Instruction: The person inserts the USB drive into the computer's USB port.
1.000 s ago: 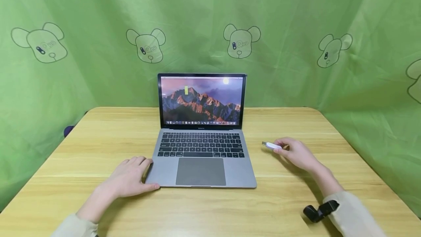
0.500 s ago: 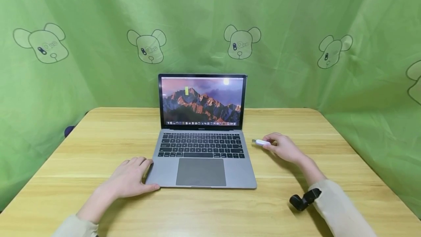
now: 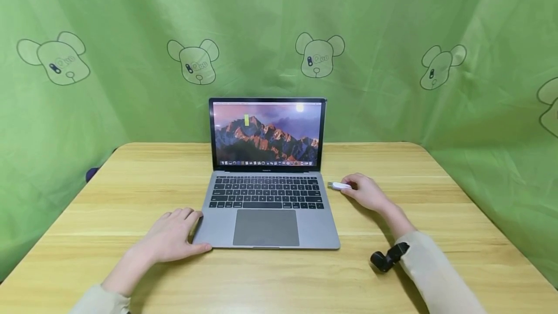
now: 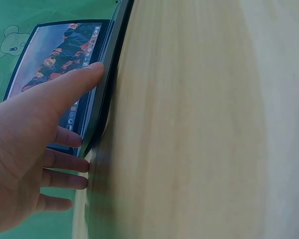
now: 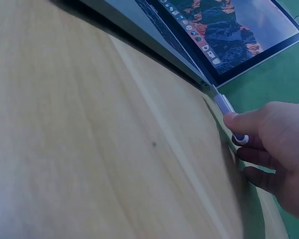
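Observation:
An open laptop point(image 3: 267, 227) sits in the middle of the wooden table, its screen lit with a mountain picture. At its front left corner rests my left hand point(image 3: 172, 236), thumb along the front edge and the other fingers by the left side. In the left wrist view those fingers point(image 4: 65, 162) look fairly straight. My right hand point(image 3: 366, 193) pinches a white USB flash drive point(image 3: 341, 186) between thumb and fingers, just right of the keyboard. The drive's metal plug points left at the laptop's right side. From the right wrist view point(image 5: 223, 103), I cannot tell whether plug and laptop touch.
Green fabric point(image 3: 261, 4) printed with bear heads hangs behind and on both sides of the table point(image 3: 279, 280). A black wrist camera point(image 3: 389, 257) is strapped to the right sleeve. A purple thing point(image 3: 91, 174) shows past the table's left edge.
My right hand has moved left and slightly away from me, bringing the flash drive from a short distance off to right beside the laptop. My left hand and the laptop have stayed put.

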`<move>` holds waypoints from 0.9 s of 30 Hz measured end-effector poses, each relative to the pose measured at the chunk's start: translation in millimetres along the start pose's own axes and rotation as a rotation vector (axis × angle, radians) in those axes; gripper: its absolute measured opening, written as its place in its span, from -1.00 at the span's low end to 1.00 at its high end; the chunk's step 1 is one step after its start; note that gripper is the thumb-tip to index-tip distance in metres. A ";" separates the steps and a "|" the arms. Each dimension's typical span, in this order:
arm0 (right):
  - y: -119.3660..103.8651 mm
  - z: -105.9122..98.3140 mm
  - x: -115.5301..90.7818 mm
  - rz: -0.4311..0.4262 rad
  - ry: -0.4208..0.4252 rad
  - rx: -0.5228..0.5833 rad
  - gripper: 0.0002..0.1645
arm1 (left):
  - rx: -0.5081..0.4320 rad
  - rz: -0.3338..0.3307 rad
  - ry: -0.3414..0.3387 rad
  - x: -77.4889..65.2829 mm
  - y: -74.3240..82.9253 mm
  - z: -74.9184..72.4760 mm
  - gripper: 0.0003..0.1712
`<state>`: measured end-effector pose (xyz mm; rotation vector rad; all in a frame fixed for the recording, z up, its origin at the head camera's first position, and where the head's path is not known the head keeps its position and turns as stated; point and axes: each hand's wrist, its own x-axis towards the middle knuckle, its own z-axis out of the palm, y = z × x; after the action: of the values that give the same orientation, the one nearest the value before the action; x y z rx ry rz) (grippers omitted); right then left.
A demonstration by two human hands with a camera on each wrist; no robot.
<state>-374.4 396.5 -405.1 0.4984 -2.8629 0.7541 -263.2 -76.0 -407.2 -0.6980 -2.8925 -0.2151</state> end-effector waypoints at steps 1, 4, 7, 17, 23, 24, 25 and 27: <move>-0.1 0.8 1.3 0.002 0.003 -0.001 -0.83 | 0.001 0.001 0.000 0.1 -0.1 0.2 -0.06; -0.6 2.7 4.8 0.004 0.010 -0.005 -0.86 | 0.003 0.001 0.000 0.7 -0.4 0.5 -0.06; -1.0 3.3 7.6 -0.001 0.009 -0.004 -0.87 | 0.003 0.001 0.000 1.2 -0.4 0.7 -0.06; 0.8 4.9 10.6 -0.033 -0.015 0.023 -0.89 | -0.001 -0.006 -0.001 1.8 -0.1 -1.2 -0.06; 2.9 4.6 8.8 -0.049 -0.032 0.031 -0.92 | -0.002 -0.008 -0.008 1.2 0.0 -1.7 -0.04; 3.1 4.6 8.4 -0.050 -0.035 0.030 -0.92 | -0.001 -0.009 -0.010 1.0 -0.1 -1.5 -0.04; 2.8 4.4 7.9 -0.050 -0.037 0.031 -0.92 | -0.002 -0.009 -0.010 0.9 0.0 -1.3 -0.03; 2.1 4.2 7.1 -0.048 -0.041 0.035 -0.92 | -0.002 -0.010 -0.012 0.5 0.0 -0.9 -0.03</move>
<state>-382.0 394.2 -408.1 0.5914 -2.8688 0.7970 -263.5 -75.9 -406.3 -0.6879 -2.9077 -0.2152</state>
